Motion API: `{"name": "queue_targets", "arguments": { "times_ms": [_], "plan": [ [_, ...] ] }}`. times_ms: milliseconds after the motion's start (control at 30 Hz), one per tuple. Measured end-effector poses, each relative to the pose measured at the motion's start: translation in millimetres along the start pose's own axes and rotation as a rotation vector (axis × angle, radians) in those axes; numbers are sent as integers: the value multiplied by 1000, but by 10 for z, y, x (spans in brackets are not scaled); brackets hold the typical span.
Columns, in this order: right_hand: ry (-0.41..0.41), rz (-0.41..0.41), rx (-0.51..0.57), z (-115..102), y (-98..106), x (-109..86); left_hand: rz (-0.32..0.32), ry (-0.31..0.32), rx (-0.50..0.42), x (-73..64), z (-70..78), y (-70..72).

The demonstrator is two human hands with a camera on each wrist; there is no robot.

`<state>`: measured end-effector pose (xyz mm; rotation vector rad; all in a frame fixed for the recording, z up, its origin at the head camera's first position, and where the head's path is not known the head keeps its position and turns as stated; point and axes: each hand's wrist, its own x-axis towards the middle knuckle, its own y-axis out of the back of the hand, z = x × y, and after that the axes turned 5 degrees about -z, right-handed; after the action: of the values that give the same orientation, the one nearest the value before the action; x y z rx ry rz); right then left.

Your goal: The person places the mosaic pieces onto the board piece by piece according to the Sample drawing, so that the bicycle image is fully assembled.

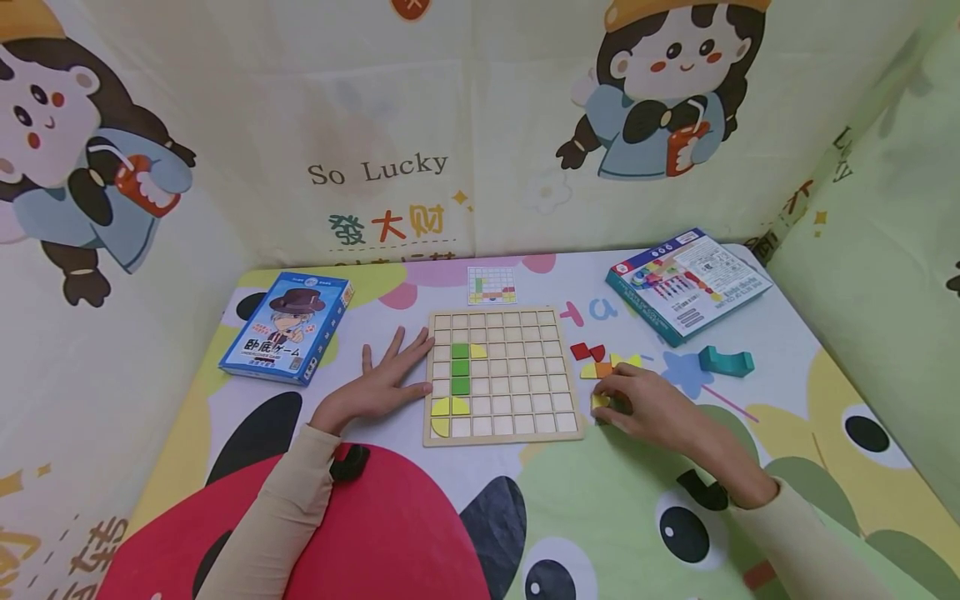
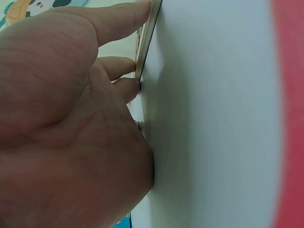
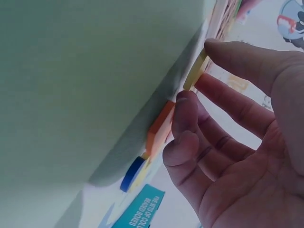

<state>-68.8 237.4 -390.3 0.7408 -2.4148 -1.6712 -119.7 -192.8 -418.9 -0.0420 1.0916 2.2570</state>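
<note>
A square wooden grid board (image 1: 517,440) lies flat on the table. My left hand (image 1: 380,385) is spread on the cloth, with thumb and fingers against the board's left edge. Three green squares (image 1: 460,367) stand in a column on the grid, a yellow tile (image 1: 478,352) beside the top one. Several yellow rounded tiles (image 1: 441,426) fill cells at the lower left. To the right of the board, my right hand (image 1: 641,402) pinches a yellow tile (image 3: 195,71) between thumb and fingertips. Near that hand lie an orange tile (image 1: 603,369) and red tiles (image 1: 581,352).
Behind the board lies a small pattern card (image 1: 491,286). A blue game box (image 1: 287,327) is at the left, and a teal-sided box (image 1: 688,285) at the back right. A teal arch-like piece (image 1: 726,362) stands right of the loose tiles. A printed cloth wall rises behind the table.
</note>
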Motion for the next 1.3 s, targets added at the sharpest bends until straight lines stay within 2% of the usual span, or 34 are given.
{"name": "queue_targets", "arguments": {
  "times_ms": [267, 533, 733, 967, 1300],
  "plan": [
    [31, -4, 14, -119, 4, 46, -2, 3, -1, -1, 4, 2],
    [136, 35, -13, -353, -82, 163, -5, 4, -6, 3, 8, 5],
    [200, 9, -4, -580, -139, 284, -5, 8, 0, 4, 5, 0],
    [311, 18, -12, -816, -220, 428, -2, 3, -1, 2, 14, -3],
    [331, -13, -54, -1087, -332, 567, 1, 10, 6, 3, 11, -1]
  ]
}}
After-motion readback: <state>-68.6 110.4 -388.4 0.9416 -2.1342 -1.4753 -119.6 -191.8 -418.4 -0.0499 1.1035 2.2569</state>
